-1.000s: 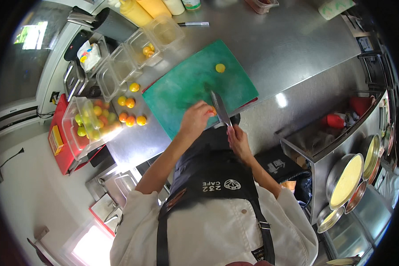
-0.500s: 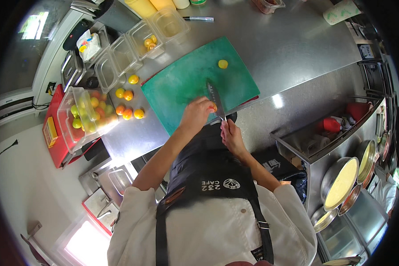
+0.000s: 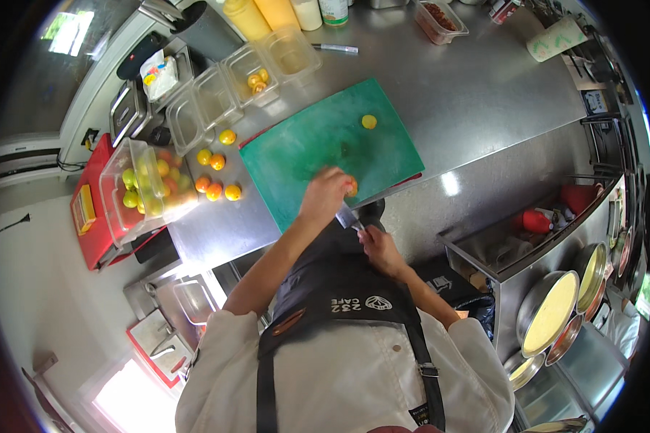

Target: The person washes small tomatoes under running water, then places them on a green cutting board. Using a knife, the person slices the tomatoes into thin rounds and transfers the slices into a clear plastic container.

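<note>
Over the near part of a green cutting board, my left hand is closed around a small, round orange fruit, mostly hidden by the fingers. My right hand grips a knife by its handle at the board's near edge. Its blade points up and left, and the tip is hidden at my left hand. Farther back on the board lies a pale yellow round piece. Several whole yellow and orange fruits sit on the steel counter left of the board.
A clear tub of green, yellow and red fruits stands at the left by a red box. Clear containers line the board's back left; one holds yellow pieces. A marker lies behind. Bowls of yellow mixture stand at right.
The knife has drawn back from over the board toward its near edge, and its blade has turned beneath my left hand. The left hand still holds the fruit. The whole view has shifted slightly.
</note>
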{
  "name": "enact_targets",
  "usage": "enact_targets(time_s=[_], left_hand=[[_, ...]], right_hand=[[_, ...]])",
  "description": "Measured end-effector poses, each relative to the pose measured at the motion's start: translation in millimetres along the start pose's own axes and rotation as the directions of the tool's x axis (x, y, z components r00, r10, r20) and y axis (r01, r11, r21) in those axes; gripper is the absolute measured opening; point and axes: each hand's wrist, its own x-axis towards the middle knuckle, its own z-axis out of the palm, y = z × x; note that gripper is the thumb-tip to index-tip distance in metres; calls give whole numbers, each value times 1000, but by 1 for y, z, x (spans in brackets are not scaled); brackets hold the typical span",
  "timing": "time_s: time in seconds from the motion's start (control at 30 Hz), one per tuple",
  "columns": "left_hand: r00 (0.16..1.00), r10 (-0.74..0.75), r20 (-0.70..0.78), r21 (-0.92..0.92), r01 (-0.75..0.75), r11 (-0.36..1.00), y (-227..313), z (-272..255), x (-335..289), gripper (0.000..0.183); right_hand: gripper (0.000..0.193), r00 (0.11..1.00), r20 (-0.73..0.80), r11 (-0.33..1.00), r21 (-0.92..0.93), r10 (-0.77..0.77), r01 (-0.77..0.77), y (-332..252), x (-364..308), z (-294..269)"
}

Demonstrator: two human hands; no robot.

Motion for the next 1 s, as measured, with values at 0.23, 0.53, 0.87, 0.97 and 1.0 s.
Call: enact_targets(time_s=[0.23,0.53,0.87,0.97,1.0], left_hand=[[923,-133,-360,-144,87,986,0,-24,15,13],[978,-205,-26,-141,199,970,-3,-12,-23,24],[980,-136,-147,-101,122,987,10,-3,-11,36],[983,-51,-178,77,66,995,9,2,0,35],[983,-66,-169,56,76,996,8,4,2,34]], right_hand=[[32,992,-93,988,-126,81,-93,10,-42,-84],[38,989,-6,989,-7,150,-151,9,-20,-72],[36,987,27,988,3,157,-157,-40,1,-91],[32,973,-169,913,-400,-154,75,-51,4,-100],[31,933,-201,828,-542,-298,148,-54,4,-104]])
